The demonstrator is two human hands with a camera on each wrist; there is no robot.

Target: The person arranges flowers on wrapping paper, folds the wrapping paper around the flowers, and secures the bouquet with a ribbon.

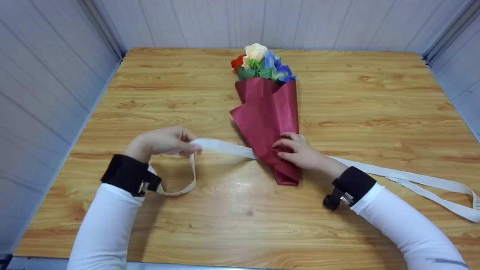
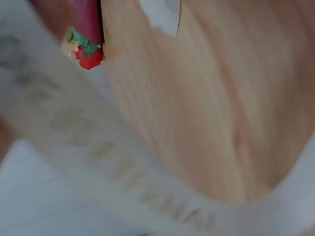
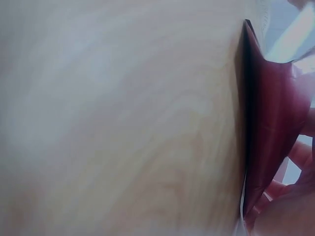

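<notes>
A bouquet of artificial-looking flowers, white, red and blue, lies on the table in dark red wrapping paper. My left hand pinches a white ribbon to the left of the bouquet, lifting that stretch off the table. The ribbon passes beneath the wrap and comes out on the right. With fingers spread, my right hand presses on the lower part of the wrap; the right wrist view shows its fingers against the paper. Blurred lettering marks the ribbon in the left wrist view.
The wood-grain table is bounded by pale panel walls at the back and sides. A long folded length of ribbon trails to the table's right side. A hanging ribbon loop lies beside the left wrist.
</notes>
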